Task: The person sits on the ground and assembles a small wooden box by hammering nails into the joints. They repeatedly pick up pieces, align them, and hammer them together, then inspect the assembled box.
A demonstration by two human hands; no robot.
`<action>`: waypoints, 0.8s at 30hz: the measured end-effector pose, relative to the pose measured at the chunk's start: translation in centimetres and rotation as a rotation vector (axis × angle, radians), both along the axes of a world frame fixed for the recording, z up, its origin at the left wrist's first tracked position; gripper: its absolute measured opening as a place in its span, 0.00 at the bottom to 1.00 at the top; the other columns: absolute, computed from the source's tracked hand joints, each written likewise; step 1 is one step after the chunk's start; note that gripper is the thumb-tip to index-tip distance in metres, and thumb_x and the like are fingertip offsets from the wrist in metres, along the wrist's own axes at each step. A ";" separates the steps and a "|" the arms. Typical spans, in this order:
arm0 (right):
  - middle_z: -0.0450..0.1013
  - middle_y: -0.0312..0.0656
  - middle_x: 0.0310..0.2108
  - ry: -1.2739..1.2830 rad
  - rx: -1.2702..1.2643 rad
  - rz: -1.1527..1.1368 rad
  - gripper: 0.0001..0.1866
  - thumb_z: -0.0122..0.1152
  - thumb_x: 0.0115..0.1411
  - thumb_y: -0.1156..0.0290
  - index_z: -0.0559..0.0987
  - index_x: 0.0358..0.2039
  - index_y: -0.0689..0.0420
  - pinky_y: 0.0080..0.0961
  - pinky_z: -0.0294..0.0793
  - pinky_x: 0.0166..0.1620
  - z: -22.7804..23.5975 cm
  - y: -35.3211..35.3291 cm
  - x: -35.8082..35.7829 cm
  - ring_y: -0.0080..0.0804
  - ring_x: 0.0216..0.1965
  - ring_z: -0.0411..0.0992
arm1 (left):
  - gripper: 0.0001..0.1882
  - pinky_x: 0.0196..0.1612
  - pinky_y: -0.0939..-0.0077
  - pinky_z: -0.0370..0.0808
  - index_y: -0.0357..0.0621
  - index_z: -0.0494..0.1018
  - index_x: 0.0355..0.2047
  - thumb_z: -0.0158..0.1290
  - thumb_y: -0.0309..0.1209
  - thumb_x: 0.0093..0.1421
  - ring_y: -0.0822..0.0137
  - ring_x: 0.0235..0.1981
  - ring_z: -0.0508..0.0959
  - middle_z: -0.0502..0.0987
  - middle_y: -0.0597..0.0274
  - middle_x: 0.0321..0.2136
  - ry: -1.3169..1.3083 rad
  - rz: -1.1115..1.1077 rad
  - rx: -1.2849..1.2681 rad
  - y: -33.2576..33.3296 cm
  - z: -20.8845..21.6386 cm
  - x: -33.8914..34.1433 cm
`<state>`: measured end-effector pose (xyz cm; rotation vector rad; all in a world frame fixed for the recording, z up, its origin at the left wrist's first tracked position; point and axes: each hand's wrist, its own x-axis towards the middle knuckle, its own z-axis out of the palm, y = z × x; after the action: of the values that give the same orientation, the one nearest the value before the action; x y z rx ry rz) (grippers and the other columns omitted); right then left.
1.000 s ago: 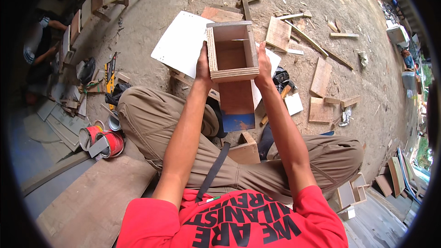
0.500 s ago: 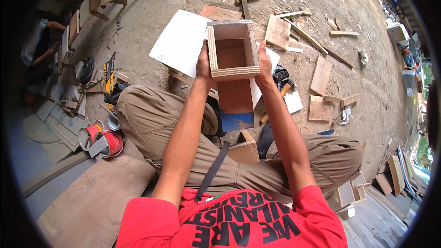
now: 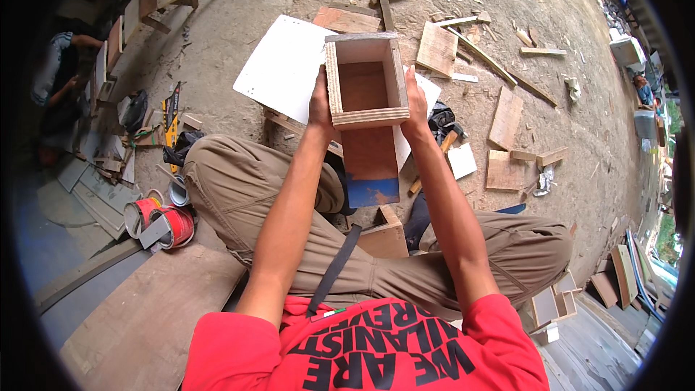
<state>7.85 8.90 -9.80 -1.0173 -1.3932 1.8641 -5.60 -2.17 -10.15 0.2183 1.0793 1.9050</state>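
Note:
Between my hands is an open rectangular wooden box frame (image 3: pixel 369 117) made of plywood strips, held by its left and right sides. My left hand (image 3: pixel 320 105) presses flat against its left wall, the fingers partly hidden along the side. On the opposite wall lies my right hand (image 3: pixel 414 105), fingers pointing away from me. Through the frame shows a brown board (image 3: pixel 362 85). A board with a blue end (image 3: pixel 373 192) extends below the frame toward me. Behind it lies a white panel (image 3: pixel 279 69). Beneath my forearms, between my legs, sits another wooden piece (image 3: pixel 386 237).
A hammer's wooden handle (image 3: pixel 447 141) shows right of my hand. Plywood offcuts (image 3: pixel 505 117) and sticks are scattered across the floor. Red cans (image 3: pixel 174 226) and a yellow handsaw (image 3: pixel 171 123) are at left. A small partitioned wooden box (image 3: pixel 554 300) lies lower right. Another person (image 3: pixel 61 72) sits far left.
Almost nothing differs. The box frame stays between my hands, shifted by a very slight amount. The person at far left has moved a little.

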 end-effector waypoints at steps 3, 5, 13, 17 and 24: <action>0.76 0.43 0.44 -0.101 0.229 0.025 0.27 0.37 0.74 0.54 0.76 0.51 0.65 0.24 0.69 0.50 -0.1 0.0 0.4 0.29 0.44 0.72 | 0.32 0.58 0.69 0.70 0.42 0.61 0.64 0.35 0.53 0.71 0.63 0.56 0.72 0.70 0.56 0.57 -0.026 -0.013 -0.054 -0.2 1.3 0.6; 0.76 0.41 0.44 -0.114 0.353 0.029 0.25 0.38 0.74 0.58 0.76 0.50 0.66 0.23 0.69 0.49 -0.1 -0.3 0.3 0.26 0.44 0.72 | 0.32 0.58 0.68 0.70 0.42 0.61 0.64 0.35 0.53 0.71 0.63 0.57 0.71 0.70 0.57 0.57 -0.023 -0.026 -0.027 -0.3 0.8 0.2; 0.76 0.52 0.41 -0.071 0.331 0.073 0.20 0.42 0.67 0.65 0.74 0.51 0.64 0.35 0.70 0.49 -0.8 0.3 0.3 0.47 0.44 0.73 | 0.32 0.59 0.66 0.70 0.42 0.60 0.65 0.36 0.54 0.71 0.61 0.58 0.71 0.69 0.55 0.57 -0.051 -0.007 -0.044 -0.2 0.7 0.2; 0.77 0.39 0.40 0.054 0.014 -0.014 0.21 0.44 0.72 0.62 0.78 0.48 0.65 0.22 0.70 0.44 0.3 -0.1 -0.2 0.23 0.39 0.72 | 0.31 0.51 0.69 0.77 0.41 0.66 0.60 0.35 0.54 0.71 0.62 0.50 0.76 0.74 0.54 0.52 -0.105 0.008 0.004 -0.1 0.9 0.1; 0.78 0.38 0.41 0.149 0.010 0.018 0.22 0.46 0.73 0.61 0.77 0.51 0.67 0.18 0.71 0.44 -1.5 0.3 0.2 0.19 0.39 0.72 | 0.33 0.62 0.65 0.67 0.40 0.57 0.65 0.37 0.52 0.71 0.59 0.60 0.69 0.67 0.52 0.59 -0.023 0.014 -0.044 -0.1 1.3 0.4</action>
<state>8.03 9.18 -11.35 -0.8456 -1.3264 1.9027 -5.21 -2.25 -8.89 0.1641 1.1085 1.8904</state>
